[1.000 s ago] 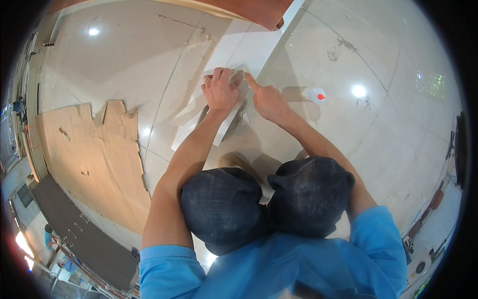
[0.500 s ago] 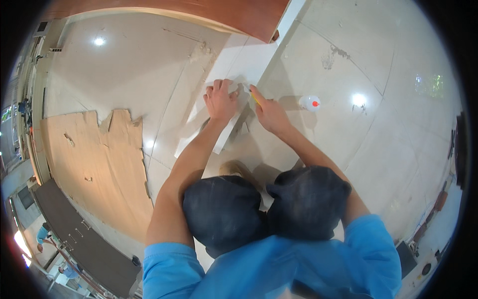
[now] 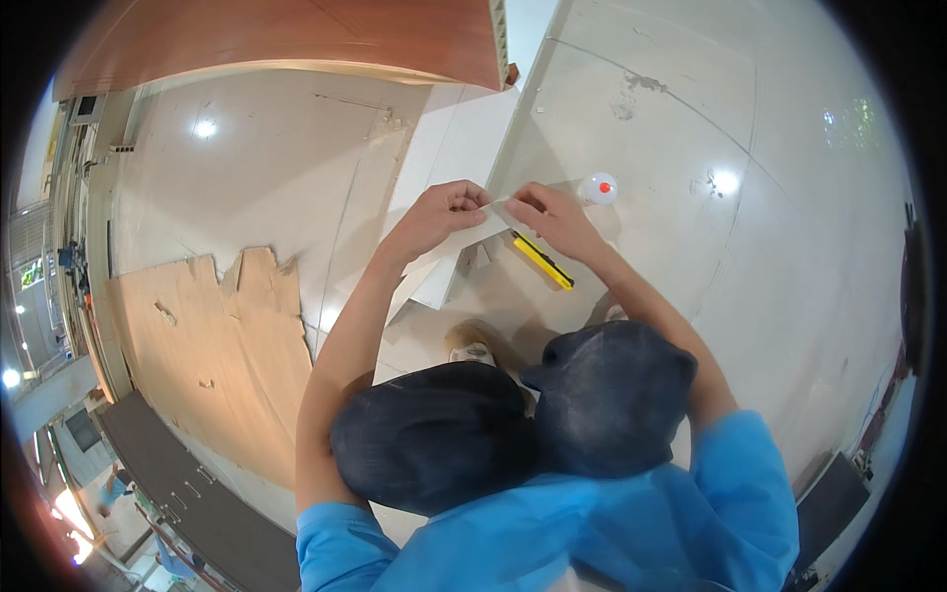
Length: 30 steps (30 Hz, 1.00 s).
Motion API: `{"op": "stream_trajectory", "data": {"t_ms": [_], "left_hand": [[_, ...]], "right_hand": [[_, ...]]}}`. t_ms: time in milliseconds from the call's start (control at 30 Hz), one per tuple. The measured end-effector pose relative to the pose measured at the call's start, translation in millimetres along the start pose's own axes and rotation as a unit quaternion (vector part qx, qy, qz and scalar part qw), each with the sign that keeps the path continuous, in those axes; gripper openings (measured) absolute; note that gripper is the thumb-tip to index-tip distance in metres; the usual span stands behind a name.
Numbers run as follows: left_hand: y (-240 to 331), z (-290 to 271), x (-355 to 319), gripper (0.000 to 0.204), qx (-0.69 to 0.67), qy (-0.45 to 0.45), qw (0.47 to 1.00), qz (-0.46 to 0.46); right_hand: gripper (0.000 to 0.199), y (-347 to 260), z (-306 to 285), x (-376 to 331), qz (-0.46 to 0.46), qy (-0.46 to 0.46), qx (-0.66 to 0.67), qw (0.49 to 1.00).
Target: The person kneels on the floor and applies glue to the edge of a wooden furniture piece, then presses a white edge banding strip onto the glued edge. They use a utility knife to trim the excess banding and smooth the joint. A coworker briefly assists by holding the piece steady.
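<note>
A: White flat panel [image 3: 449, 163], long and narrow, is laid on the pale tiled floor [image 3: 789, 296], running from the brown wooden door slab [image 3: 296, 39] down toward the knees. At far left, a torn sheet of brown cardboard [image 3: 207, 335] is spread flat, well apart from the work.

B: Hands?

A: Left hand [image 3: 444, 209] is lifted off the panel face; a second ago it was pressed flat on it. Fingers are now curled together, pinched on one end of a thin pale strip [image 3: 498, 204], probably tape or edge film. It can't be told which.

B: Right?

A: Right hand [image 3: 552, 217] is closed on the other end of that strip, fingertips nearly touching the left ones. A yellow and black utility knife [image 3: 543, 260] is seen just below the wrist. Whether it is gripped or lying on the floor can't be told. Earlier, a yellow tip was pointed at the panel from this hand.

B: So what changed?

A: The pressing and marking posture was dropped; both hands were brought together above the panel's near edge. Judged: cutting is paused and something thin is being peeled or stretched between the fingers.

B: Anything else?

A: Small clear round container with a red centre [image 3: 599, 187] is stood on the tile just right of the right hand, unmoved.
</note>
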<state>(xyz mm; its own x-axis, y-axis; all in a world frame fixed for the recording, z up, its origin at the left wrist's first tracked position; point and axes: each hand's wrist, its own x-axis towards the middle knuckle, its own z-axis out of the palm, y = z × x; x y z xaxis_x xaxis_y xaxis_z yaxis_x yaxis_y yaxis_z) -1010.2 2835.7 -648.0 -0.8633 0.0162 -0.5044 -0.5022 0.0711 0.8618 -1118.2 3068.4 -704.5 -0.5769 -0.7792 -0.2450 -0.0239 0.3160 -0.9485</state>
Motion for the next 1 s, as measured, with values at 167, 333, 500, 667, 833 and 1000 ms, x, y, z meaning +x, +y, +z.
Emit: {"op": "stream_trajectory", "data": {"t_ms": [167, 333, 500, 667, 833, 1000], "left_hand": [[42, 11, -20, 0.030, 0.030, -0.039, 0.998, -0.032], [40, 15, -23, 0.030, -0.058, -0.079, 0.995, -0.024], [33, 8, -23, 0.032, -0.082, -0.079, 0.993, 0.007], [50, 2, -30, 0.041, 0.107, 0.023, 0.992, 0.059], [133, 11, -47, 0.042, 0.031, 0.094, 0.982, 0.163], [246, 21, -80, 0.034, 0.128, 0.202, 0.910, 0.339]], "right_hand": [[0.026, -45, -22, 2, 0.082, -0.174, 0.256, 0.947], [0.023, -46, -23, -13, 0.117, -0.208, 0.436, 0.868], [0.022, -54, -19, -20, 0.100, -0.141, 0.479, 0.860], [0.023, -88, -36, -22, 0.068, -0.053, 0.467, 0.880], [0.016, -159, -58, -16, -0.055, 0.018, 0.387, 0.920], [0.013, -258, -80, 6, -0.202, 0.047, 0.363, 0.908]]}}
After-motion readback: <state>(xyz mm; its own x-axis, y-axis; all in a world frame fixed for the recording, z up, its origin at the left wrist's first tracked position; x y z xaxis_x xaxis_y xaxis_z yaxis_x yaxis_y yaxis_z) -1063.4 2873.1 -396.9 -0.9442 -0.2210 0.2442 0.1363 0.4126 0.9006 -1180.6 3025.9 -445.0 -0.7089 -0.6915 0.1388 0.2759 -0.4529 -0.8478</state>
